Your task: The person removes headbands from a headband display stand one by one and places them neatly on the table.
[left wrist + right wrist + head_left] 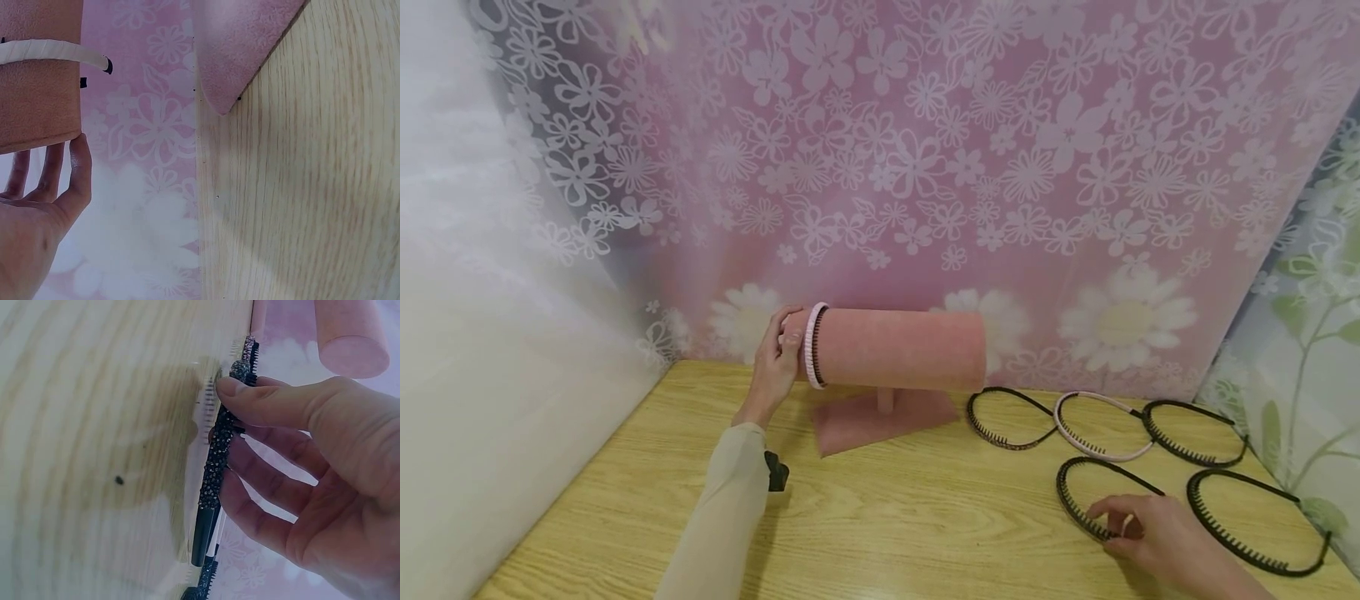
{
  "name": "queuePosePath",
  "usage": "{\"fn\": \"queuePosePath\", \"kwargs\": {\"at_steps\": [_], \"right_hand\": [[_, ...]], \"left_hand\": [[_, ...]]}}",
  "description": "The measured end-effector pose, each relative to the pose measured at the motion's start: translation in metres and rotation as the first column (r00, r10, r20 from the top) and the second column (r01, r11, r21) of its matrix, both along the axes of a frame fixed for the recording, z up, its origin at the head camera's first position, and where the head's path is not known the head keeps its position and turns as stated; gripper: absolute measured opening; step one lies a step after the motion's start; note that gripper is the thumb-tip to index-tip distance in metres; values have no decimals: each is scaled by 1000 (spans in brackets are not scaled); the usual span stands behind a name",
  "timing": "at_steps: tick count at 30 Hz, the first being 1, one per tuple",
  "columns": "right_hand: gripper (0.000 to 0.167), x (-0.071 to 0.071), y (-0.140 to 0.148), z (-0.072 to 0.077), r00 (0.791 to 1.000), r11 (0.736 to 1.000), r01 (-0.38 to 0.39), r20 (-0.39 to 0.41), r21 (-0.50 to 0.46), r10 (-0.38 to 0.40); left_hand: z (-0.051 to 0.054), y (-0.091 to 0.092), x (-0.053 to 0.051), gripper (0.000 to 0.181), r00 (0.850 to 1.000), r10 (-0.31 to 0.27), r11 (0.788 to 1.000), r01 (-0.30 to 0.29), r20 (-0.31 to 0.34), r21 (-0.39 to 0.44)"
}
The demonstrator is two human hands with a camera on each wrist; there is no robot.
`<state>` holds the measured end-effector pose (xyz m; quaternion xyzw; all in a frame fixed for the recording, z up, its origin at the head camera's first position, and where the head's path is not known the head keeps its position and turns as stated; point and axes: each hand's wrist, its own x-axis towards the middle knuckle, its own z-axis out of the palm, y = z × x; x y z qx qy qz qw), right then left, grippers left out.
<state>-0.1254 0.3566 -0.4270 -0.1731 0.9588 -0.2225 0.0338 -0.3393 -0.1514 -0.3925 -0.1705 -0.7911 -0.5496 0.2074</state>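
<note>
A pink plush headband stand (902,348), a horizontal cylinder on a post and flat base, stands at the back of the table. My left hand (772,362) holds the cylinder's left end, with fingertips at its rim in the left wrist view. Close beside those fingers, a pale pink toothed headband (811,350) sits around the cylinder. At the lower right, my right hand (1165,533) pinches a black toothed headband (1065,500) by its near side. The right wrist view shows dark sparkling beads on this headband between thumb and fingers.
More headbands lie at the right: a dark one (973,421), a pale pink one (1063,427), and black ones (1157,433) (1206,517) near the right wall. A flowered pink curtain (910,167) hangs behind the wooden table (887,533).
</note>
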Motion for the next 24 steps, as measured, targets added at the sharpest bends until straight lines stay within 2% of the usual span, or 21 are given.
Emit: {"fn": "queuePosePath", "kwargs": {"at_steps": [17,24], "right_hand": [[31,1,16,-5,996,999,49,76,23,-50],[29,3,18,-5,997,997,63,49,54,-65]], "left_hand": [[1,1,1,43,1000,13,1000,-13,18,8],[0,1,1,43,1000,9,1000,-9,11,9]]}}
